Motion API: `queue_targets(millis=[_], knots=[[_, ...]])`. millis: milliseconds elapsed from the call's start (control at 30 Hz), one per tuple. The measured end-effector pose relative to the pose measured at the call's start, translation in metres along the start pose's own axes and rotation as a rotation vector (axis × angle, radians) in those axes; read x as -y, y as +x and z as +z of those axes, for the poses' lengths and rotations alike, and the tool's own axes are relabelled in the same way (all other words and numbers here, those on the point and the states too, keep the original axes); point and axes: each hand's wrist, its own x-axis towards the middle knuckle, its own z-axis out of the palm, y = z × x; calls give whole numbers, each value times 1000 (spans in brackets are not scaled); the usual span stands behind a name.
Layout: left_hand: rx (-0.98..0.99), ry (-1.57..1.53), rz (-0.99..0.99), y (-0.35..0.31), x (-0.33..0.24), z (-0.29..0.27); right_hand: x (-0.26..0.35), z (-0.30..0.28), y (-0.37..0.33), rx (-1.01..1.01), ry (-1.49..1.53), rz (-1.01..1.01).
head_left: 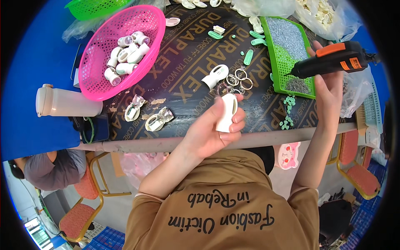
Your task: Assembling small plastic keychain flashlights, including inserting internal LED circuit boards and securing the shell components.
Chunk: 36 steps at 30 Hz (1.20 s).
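Note:
My left hand is closed around a white plastic casing with an oval opening, held above the table's front edge. My right hand grips a black electric screwdriver with orange patches. The screwdriver lies nearly level, and its tip hovers over or touches the near part of a green tray; I cannot tell which. Small dark screws are heaped at that end, with silvery small parts at the far end. Just beyond my left hand are another white casing and several metal key rings.
A pink basket on the left holds several white lamp-like pieces. Two opened white casings lie nearer. Green plastic pieces and small green discs are scattered about. A lidded bottle lies at the left. Another person's sleeve shows beyond.

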Motion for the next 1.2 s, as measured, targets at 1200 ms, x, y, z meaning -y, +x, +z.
queue_targets(millis=[1200], knots=[[-297, 288, -37, -3, 2, 8, -33, 30, 75, -172, 269, -175]])
